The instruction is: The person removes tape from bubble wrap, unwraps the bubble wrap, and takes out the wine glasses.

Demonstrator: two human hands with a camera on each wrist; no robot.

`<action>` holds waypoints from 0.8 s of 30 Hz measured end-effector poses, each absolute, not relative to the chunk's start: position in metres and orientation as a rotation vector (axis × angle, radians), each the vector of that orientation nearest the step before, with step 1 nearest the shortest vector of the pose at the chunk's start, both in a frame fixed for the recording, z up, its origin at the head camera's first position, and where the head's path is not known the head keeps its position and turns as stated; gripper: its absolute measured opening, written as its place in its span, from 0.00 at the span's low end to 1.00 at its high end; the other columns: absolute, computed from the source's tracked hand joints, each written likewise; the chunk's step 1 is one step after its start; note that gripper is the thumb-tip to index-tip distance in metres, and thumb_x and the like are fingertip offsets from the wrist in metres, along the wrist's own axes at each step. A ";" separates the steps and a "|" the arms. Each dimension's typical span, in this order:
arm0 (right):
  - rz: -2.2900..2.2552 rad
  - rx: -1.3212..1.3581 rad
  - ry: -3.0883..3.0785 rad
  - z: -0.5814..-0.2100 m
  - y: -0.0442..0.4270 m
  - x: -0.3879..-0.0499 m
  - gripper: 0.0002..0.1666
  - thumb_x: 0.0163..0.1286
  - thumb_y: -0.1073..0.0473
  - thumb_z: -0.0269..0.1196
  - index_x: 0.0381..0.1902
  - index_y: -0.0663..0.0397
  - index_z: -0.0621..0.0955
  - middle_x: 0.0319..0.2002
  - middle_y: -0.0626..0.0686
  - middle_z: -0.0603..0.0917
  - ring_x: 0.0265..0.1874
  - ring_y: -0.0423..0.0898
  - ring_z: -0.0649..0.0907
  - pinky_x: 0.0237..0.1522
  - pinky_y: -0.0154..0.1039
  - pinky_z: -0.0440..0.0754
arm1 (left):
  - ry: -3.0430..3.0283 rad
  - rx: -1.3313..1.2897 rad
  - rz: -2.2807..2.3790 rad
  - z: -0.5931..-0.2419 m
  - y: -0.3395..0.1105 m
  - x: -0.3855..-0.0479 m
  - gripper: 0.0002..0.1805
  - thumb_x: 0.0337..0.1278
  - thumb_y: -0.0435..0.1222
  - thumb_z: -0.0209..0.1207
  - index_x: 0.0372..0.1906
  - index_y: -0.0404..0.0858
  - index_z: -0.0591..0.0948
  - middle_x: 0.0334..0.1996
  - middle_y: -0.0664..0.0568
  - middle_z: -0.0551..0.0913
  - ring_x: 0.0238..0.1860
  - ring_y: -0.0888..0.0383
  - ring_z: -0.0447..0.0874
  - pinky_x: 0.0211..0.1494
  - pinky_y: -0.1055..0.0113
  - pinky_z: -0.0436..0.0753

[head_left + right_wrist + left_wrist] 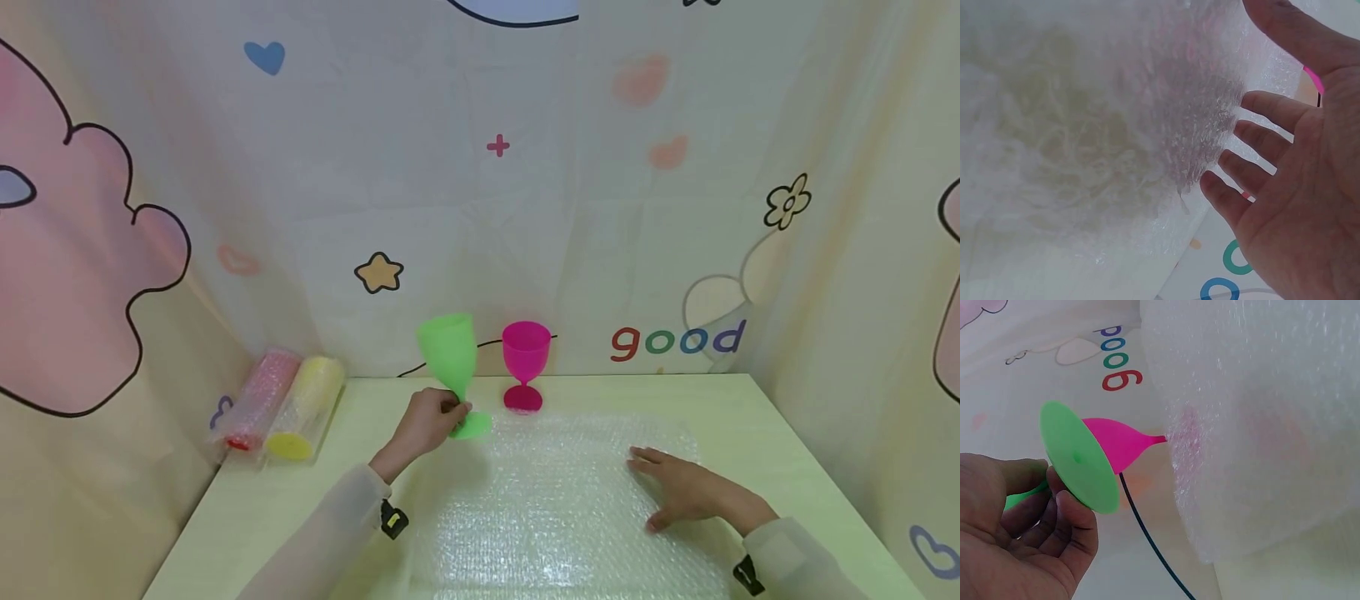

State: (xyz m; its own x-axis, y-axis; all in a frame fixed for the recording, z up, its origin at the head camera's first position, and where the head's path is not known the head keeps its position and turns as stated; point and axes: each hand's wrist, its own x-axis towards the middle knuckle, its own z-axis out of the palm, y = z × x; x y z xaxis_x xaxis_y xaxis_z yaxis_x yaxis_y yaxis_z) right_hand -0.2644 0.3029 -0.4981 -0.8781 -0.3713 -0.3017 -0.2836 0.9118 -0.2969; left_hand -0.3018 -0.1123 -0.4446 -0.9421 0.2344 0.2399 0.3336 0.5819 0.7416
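I take the bubble-wrap sheet [555,508] as my landmark; at its far left corner the person's left hand [427,425] pinches the green goblet [447,350] by the stem, just above the foot [1079,456], while the right hand [678,487] lies with fingers spread over the sheet's right side, grasping nothing; I cannot tell how firmly it presses, or whether every fingertip makes contact. I judge that the low pinch leaves the bowl free and lets the goblet be tipped easily; the spread fingers seem placed to steady the film, which could otherwise slide or curl. The goblet's long axis stands close to upright but leans left; its mouth points up and away from the sheet, its foot down toward the sheet's corner, and the left wrist view shows me the foot's underside, so I take it to be lifted. Just beyond the sheet's far edge the pink goblet [527,350] stands upright, mouth up, out of the film's way; left of the sheet lie a red bundle [266,392] and a yellow bundle [309,400], wrapped in clear film, side by side, their coloured round ends toward the person.
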 end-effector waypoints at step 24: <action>-0.378 -0.537 2.732 -0.498 0.305 -0.261 0.61 0.42 0.38 0.77 0.72 0.55 0.67 0.75 0.61 0.61 0.72 0.68 0.63 0.66 0.69 0.65 | -2.659 -0.337 -1.160 -0.457 -0.097 -0.367 0.14 0.63 0.37 0.61 0.23 0.33 0.84 0.18 0.50 0.80 0.19 0.61 0.70 0.24 0.71 0.72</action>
